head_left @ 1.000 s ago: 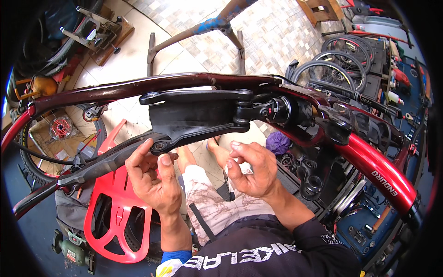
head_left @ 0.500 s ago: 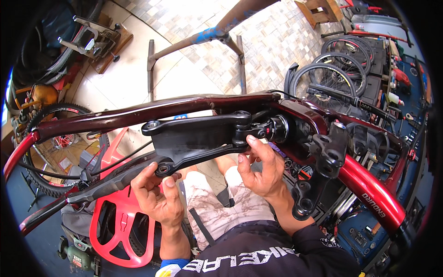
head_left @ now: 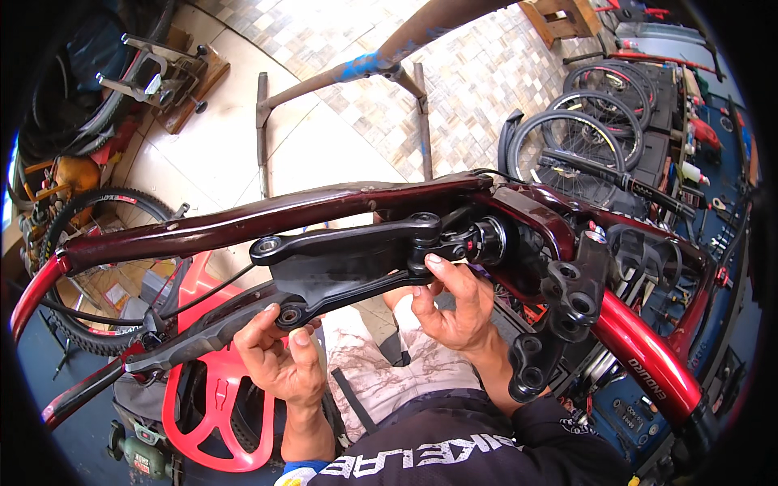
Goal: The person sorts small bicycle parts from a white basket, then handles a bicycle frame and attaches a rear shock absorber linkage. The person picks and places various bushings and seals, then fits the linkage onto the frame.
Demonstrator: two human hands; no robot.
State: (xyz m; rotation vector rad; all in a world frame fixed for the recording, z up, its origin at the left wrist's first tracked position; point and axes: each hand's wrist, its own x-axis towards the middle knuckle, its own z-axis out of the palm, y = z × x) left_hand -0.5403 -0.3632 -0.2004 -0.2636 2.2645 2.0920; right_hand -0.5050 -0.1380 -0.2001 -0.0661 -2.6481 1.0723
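A black suspension linkage [head_left: 348, 243] with two long arms and round pivot eyes lies across the middle of a dark red bicycle frame [head_left: 308, 199]. My left hand [head_left: 284, 364] has its fingers and thumb around the pivot eye at the left end of the lower arm. At that arm's other end, my right hand [head_left: 458, 312] lays a fingertip against the joint, with its other fingers curled below. A rear shock [head_left: 490, 241] meets the linkage there. Between the two arms sits a dark plate-like section.
Another black pivoted link [head_left: 567, 304] hangs beside my right forearm. A red plastic chair [head_left: 219, 421] stands at the lower left, near a knobby-tyred wheel [head_left: 61, 235]. Several wheels [head_left: 567, 146] lean at the right, before a blue tool board [head_left: 729, 206]. A bare metal frame [head_left: 340, 77] stands ahead.
The red frame and its linkage have dropped slightly in view, and the left pivot eye sits a little lower. Both hands stay at the same ends of the lower arm.
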